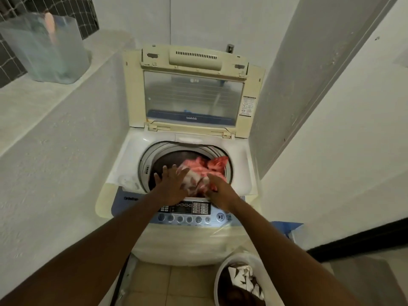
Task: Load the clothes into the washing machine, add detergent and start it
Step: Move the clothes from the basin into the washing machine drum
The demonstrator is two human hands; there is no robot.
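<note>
A top-loading washing machine (132,164) stands in front of me with its lid (192,96) raised. A pink and white patterned garment (205,171) lies bunched over the front right of the drum opening. My left hand (171,184) is spread flat with fingers apart at the garment's left edge, over the drum. On the garment's near right side rests my right hand (220,193), fingers curled into the cloth. Just below both hands lies the control panel (189,214). At the bottom right, a white laundry basket (220,274) holds dark and white clothes (242,281).
White walls close in on both sides. A ledge on the left carries a translucent plastic container (50,49). A blue item (287,228) sits to the right of the machine. The floor below is tiled (167,281).
</note>
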